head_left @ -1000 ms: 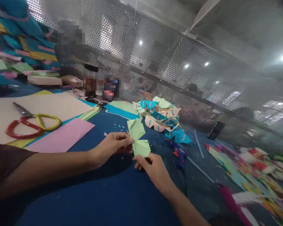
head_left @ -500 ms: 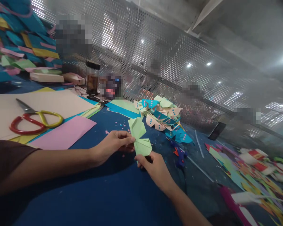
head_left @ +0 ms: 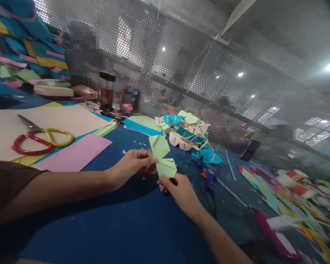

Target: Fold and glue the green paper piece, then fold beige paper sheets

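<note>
Over the worktop (head_left: 112,227), the left hand (head_left: 139,163) pinches the folded green paper (head_left: 165,167) near its narrow middle, and the right hand (head_left: 181,189) has its fingers closed on the lower edge, with paper butterflies (head_left: 189,134) beyond, a glue gun (head_left: 208,179) to the right and scissors (head_left: 39,142) to the left.
</note>
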`<state>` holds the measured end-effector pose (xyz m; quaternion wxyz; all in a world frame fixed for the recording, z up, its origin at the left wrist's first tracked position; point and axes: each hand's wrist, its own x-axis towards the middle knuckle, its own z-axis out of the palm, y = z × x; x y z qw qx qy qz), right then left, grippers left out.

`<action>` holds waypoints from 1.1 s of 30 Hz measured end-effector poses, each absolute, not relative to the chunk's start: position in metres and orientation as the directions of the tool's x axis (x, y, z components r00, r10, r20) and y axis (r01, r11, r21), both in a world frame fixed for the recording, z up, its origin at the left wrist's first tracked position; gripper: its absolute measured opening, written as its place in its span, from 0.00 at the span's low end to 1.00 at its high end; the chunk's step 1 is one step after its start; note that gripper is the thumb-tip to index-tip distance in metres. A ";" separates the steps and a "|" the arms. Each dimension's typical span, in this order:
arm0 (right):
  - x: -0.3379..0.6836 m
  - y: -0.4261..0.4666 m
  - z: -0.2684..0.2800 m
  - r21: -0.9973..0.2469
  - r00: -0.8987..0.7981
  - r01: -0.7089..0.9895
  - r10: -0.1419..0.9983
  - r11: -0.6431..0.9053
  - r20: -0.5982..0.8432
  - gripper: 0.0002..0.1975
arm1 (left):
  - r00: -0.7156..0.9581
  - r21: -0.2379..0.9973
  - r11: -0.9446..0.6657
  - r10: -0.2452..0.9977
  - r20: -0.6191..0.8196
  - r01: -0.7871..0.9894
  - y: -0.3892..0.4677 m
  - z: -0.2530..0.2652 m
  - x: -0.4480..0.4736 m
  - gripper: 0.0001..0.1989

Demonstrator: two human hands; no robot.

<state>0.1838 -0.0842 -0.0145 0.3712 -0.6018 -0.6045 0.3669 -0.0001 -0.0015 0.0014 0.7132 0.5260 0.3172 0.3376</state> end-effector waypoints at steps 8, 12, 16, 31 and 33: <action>0.186 -0.084 -0.017 -0.879 -0.003 0.477 1.000 0.010 0.009 0.16 | 0.573 0.963 0.222 0.814 -0.097 -0.152 0.002 -0.004 0.001 0.18; 0.187 -0.084 -0.018 -0.881 -0.002 0.473 1.000 0.003 0.003 0.16 | 0.579 0.962 0.225 0.810 -0.095 -0.157 0.002 -0.004 0.002 0.17; 0.187 -0.084 -0.018 -0.882 0.010 0.472 1.000 0.003 0.009 0.16 | 0.580 0.966 0.211 0.810 -0.085 -0.152 0.001 -0.002 0.001 0.17; 0.187 -0.086 -0.018 -0.875 0.017 0.485 1.000 -0.011 -0.004 0.20 | 0.592 0.961 0.241 0.798 -0.115 -0.139 -0.002 0.000 0.002 0.17; 0.187 -0.086 -0.018 -0.871 0.013 0.491 1.000 -0.008 -0.002 0.19 | 0.595 0.960 0.244 0.795 -0.119 -0.134 -0.002 0.000 0.001 0.17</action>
